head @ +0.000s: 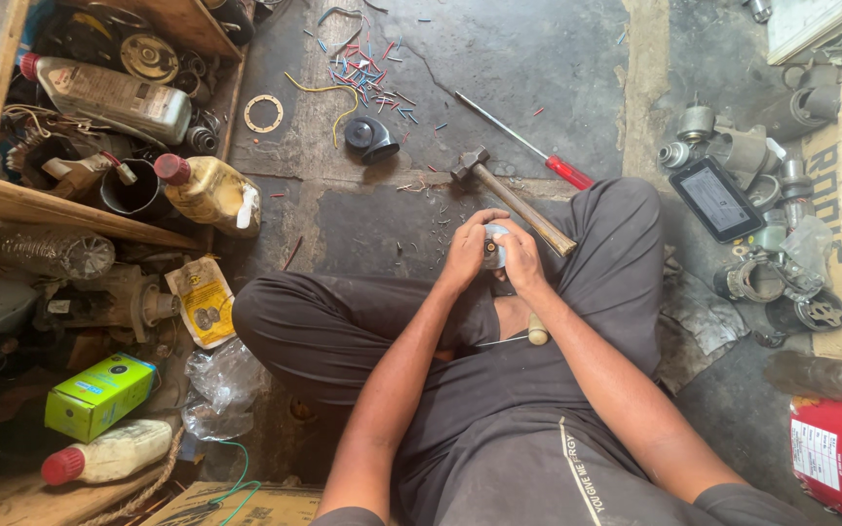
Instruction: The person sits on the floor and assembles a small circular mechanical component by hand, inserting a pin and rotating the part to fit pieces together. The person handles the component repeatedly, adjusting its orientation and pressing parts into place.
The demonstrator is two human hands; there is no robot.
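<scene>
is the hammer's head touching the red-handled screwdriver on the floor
Apart. The head view shows bare floor between the hammer head and the screwdriver, which lies further up, clear of it.

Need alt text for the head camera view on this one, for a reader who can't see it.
Seen from above, a person sitting cross-legged on a concrete floor holds a small round metal part in the left hand and right hand. A hammer and red-handled screwdriver lie just ahead; bottles and parts clutter both sides.
</scene>
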